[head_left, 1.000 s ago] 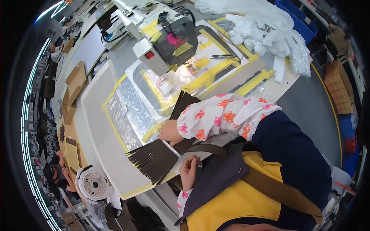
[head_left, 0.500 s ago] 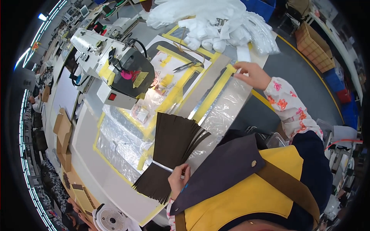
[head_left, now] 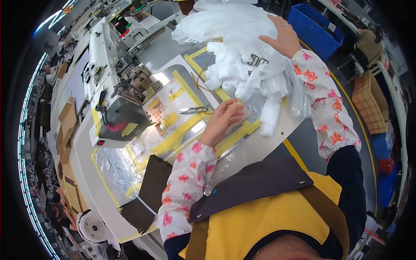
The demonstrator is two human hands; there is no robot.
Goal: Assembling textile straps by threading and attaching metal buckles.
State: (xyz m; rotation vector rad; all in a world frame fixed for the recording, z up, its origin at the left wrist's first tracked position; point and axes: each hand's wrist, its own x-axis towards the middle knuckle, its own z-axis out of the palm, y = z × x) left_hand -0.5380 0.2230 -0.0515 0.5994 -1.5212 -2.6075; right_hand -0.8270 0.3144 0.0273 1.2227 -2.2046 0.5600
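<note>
From my end, the step in hand looks like a reach to the white bundle [head_left: 232, 26], heaped on the table [head_left: 284, 123] at its far right. I see the right hand [head_left: 284, 38] spread wide at the bundle's right side; I can't tell whether it touches. The left hand [head_left: 223, 121] is loosely curled, nothing visible in it, near the snips [head_left: 193, 110]. The tied dark strips [head_left: 155, 180] lie well apart, leftward. I'd judge that gripping the bundle calls for closing the right fingers around a fold.

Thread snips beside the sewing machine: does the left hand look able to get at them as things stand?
Probably yes: the left hand is close by, and nothing visible covers the thread snips or stands between.
</note>
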